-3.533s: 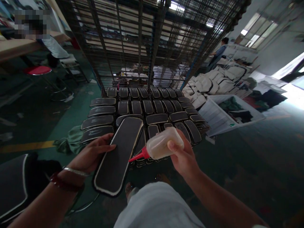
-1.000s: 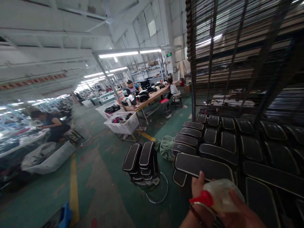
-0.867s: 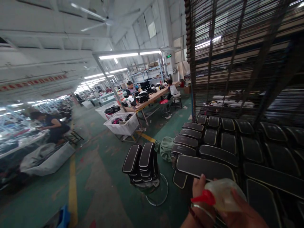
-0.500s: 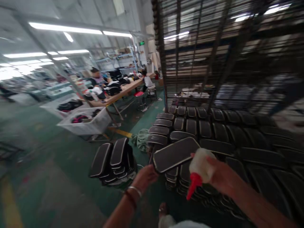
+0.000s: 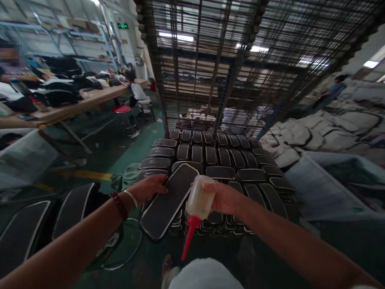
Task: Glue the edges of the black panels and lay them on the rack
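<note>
The left hand (image 5: 150,188) had its thumb flat on the left edge of a dark, pale-rimmed panel (image 5: 170,202), the other fingers partly hidden, so that it was gripped at the side and tilted with its near end toward the person. The right hand (image 5: 224,196) was closed around a translucent squeeze bottle (image 5: 201,198) just right of the panel, its red nozzle (image 5: 189,235) pointing down past the panel's near end; whether bottle and panel touched, I could not tell. A silver bracelet (image 5: 131,197) and a dark red bracelet (image 5: 119,206) circled the wrist left of the panel. Beneath and beyond the panel spread rows of stacked panels (image 5: 221,172), some with faint pale marks, and behind these stood a tall wire rack (image 5: 224,98). Far beyond the panel, to its left, a green sign (image 5: 122,26) glowed, its marks too small to read; a white bin (image 5: 331,192) well right of the panel bore an illegible green mark. Three and a half seconds earlier the nozzle tip had been at the panel's right edge; now it hung clear. Compared with half a second before, the view had swung right, bringing in the bin, and the panel's far end pointed more away from the person
</note>
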The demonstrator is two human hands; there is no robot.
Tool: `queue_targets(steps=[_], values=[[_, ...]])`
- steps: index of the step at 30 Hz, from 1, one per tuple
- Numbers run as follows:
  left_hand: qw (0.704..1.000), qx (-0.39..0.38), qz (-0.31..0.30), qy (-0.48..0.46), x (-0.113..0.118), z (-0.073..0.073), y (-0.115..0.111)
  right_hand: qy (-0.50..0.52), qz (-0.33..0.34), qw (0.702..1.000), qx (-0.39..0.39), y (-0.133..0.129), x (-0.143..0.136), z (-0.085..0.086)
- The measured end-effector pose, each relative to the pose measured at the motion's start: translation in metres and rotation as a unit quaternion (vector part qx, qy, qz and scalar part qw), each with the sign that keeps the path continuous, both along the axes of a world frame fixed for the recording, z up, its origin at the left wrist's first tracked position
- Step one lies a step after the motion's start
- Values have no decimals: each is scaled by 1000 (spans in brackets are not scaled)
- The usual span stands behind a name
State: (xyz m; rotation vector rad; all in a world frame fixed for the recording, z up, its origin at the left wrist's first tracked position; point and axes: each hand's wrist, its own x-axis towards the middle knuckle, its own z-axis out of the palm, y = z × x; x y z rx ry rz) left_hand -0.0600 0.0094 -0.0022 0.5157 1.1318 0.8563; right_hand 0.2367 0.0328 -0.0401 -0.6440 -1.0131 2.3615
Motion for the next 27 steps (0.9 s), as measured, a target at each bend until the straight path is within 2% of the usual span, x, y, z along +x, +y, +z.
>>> queue_targets(steps=[2,5,8,10,13,17,19,21,23,24,27], values=[[999,-12,25,-15,0,-2,2,-3,-51,998,22,0,12,8],[997,-33,62,-45,-4,-2,-1,-22,-171,982,82,4,35,32],[998,-36,45,-34,-6,0,-5,-42,-293,941,167,12,52,63],[999,-33,16,-14,-7,1,-5,-55,-341,910,232,15,57,81],[997,-65,6,-32,-7,4,-3,-82,-352,879,311,18,57,96],[991,-108,23,-75,-4,2,-3,-104,-347,866,344,19,52,99],[995,-80,3,-59,-1,-4,-8,-105,-354,859,356,19,51,99],[1000,-7,-6,-28,3,-12,-14,-104,-360,852,365,19,52,98],[998,51,20,-9,5,-17,-18,-107,-355,853,368,18,53,98],[998,49,32,-10,4,-17,-17,-110,-348,856,366,18,54,98],[997,-55,34,-34,-1,-11,-9,-116,-328,868,355,15,57,94]])
